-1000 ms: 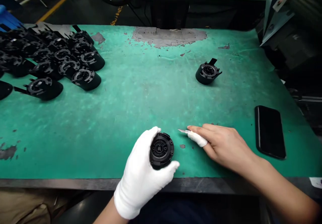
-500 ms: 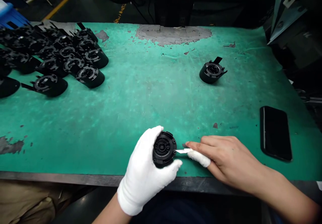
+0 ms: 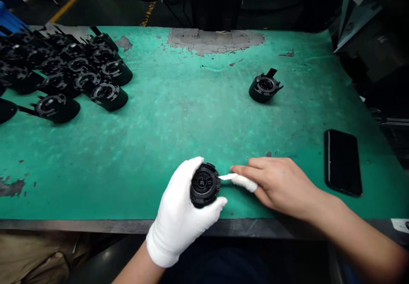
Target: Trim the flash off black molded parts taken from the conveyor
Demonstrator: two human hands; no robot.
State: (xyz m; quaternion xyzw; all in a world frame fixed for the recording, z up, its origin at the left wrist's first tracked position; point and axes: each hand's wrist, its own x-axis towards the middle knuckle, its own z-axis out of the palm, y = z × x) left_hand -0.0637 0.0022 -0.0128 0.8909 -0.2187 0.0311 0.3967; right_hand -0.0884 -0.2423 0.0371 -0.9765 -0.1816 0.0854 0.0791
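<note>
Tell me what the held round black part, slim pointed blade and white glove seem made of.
Round black part: probably satin moulded plastic; raised ribs, dull sheen. Slim pointed blade: likely bright steel; pale glint. White glove: apparently matte fabric; soft, shineless, weave unclear.

- One left hand [image 3: 185,209], one right hand [image 3: 281,186]: two together
- One white glove [image 3: 163,245], one white finger cover [image 3: 245,183]
- One small blade [image 3: 226,176]
- One round black part [image 3: 205,184], held
- One lone black cylinder [image 3: 262,90]
- Over ten crowded black cylinders [image 3: 113,98], overlapping too much for exact counting
- One phone [image 3: 343,162]
- One table [image 3: 185,126]
</note>
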